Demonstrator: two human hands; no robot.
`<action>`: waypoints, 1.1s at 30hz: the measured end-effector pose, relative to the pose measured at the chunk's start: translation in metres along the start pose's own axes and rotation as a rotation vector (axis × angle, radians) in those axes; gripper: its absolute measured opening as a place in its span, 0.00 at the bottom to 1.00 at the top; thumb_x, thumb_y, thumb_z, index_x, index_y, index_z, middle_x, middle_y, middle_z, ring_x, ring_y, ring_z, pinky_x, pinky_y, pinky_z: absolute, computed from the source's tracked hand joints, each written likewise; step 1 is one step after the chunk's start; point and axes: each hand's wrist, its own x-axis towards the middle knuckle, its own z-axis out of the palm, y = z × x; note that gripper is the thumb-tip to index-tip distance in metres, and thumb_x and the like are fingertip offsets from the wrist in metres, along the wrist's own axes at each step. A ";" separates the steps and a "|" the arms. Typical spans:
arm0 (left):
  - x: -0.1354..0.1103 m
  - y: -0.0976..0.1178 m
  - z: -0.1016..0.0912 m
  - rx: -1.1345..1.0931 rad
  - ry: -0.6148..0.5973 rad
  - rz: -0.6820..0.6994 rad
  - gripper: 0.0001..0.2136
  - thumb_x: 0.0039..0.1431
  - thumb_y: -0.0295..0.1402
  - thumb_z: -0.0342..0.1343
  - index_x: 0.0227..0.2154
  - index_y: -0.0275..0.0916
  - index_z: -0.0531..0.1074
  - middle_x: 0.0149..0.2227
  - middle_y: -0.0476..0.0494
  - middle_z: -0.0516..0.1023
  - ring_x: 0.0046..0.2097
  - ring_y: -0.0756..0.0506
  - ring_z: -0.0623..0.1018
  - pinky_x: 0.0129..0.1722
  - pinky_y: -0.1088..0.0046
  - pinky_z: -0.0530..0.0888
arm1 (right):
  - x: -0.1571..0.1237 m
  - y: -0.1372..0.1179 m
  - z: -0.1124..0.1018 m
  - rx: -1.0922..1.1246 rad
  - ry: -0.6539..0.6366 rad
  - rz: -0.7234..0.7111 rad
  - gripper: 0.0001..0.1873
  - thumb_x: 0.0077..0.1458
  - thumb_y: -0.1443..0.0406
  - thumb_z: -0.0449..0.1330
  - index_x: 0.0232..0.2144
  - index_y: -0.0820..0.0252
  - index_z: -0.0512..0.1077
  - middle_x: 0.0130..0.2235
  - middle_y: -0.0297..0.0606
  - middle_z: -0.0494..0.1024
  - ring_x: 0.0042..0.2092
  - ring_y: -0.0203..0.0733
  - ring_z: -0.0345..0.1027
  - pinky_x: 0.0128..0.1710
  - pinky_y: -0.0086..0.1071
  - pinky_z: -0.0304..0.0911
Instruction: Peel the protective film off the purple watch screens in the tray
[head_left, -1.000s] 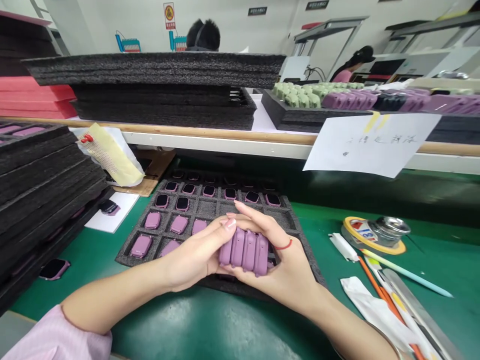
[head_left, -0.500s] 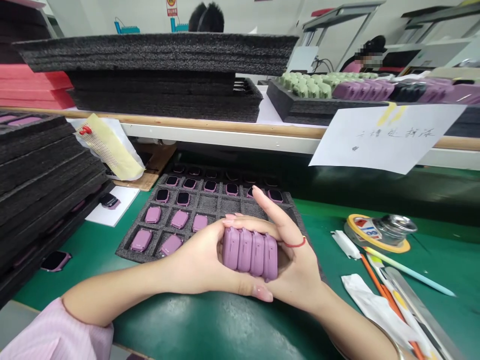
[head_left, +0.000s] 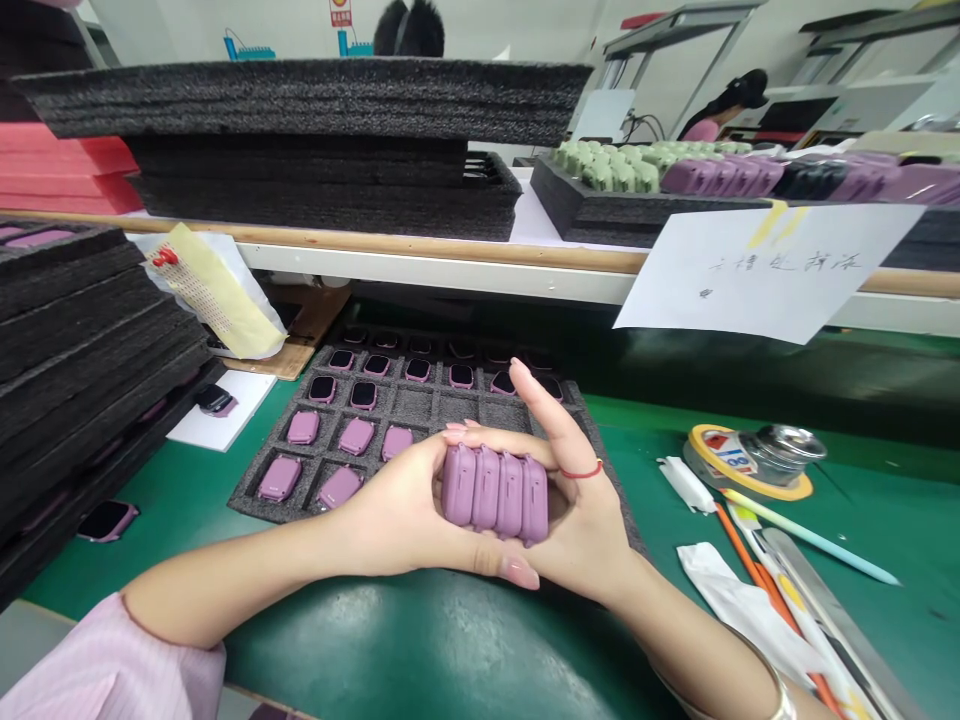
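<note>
Both hands hold a row of several purple watch cases [head_left: 495,493] pressed side by side, just above the near right part of a black foam tray [head_left: 431,412]. My left hand [head_left: 401,515] wraps the row from the left, thumb under it. My right hand [head_left: 581,505] cups it from the right with the thumb raised. The tray's cells hold more purple cases [head_left: 346,437], some face down, and dark-screened ones [head_left: 364,394] farther back.
Black foam trays [head_left: 82,340] are stacked at the left, more on the shelf [head_left: 315,150] above. At the right lie a tape roll with a metal tin [head_left: 757,455], pens and tools [head_left: 795,560]. A paper note [head_left: 765,270] hangs from the shelf. People work behind.
The row of cases has shifted slightly right and turned in my hands; my left thumb has come under it and my right thumb has lifted upright.
</note>
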 end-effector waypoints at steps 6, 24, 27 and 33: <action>-0.001 -0.004 0.002 -0.002 0.007 0.017 0.24 0.45 0.33 0.77 0.44 0.41 0.75 0.40 0.48 0.78 0.46 0.43 0.78 0.46 0.69 0.75 | 0.000 0.006 0.000 0.043 0.012 -0.029 0.47 0.61 0.54 0.70 0.72 0.44 0.48 0.55 0.36 0.77 0.55 0.48 0.75 0.66 0.49 0.64; 0.005 -0.019 -0.005 0.117 0.136 0.098 0.25 0.47 0.40 0.75 0.47 0.39 0.78 0.46 0.43 0.80 0.51 0.39 0.78 0.54 0.64 0.73 | 0.000 0.010 -0.007 -0.272 -0.198 -0.254 0.46 0.70 0.59 0.60 0.74 0.49 0.33 0.63 0.45 0.69 0.67 0.51 0.58 0.70 0.57 0.52; 0.003 -0.020 -0.006 0.290 0.231 0.218 0.25 0.48 0.41 0.75 0.49 0.42 0.77 0.49 0.44 0.81 0.52 0.40 0.79 0.56 0.65 0.73 | 0.001 0.003 -0.009 -0.246 -0.157 -0.207 0.53 0.63 0.45 0.63 0.74 0.51 0.35 0.67 0.47 0.62 0.69 0.56 0.54 0.71 0.58 0.47; 0.000 -0.019 -0.010 0.464 0.161 0.427 0.19 0.56 0.38 0.70 0.50 0.43 0.78 0.50 0.44 0.81 0.52 0.42 0.80 0.58 0.67 0.72 | 0.004 0.005 -0.018 0.119 0.005 0.171 0.38 0.67 0.40 0.51 0.70 0.49 0.52 0.61 0.44 0.71 0.61 0.53 0.68 0.62 0.48 0.67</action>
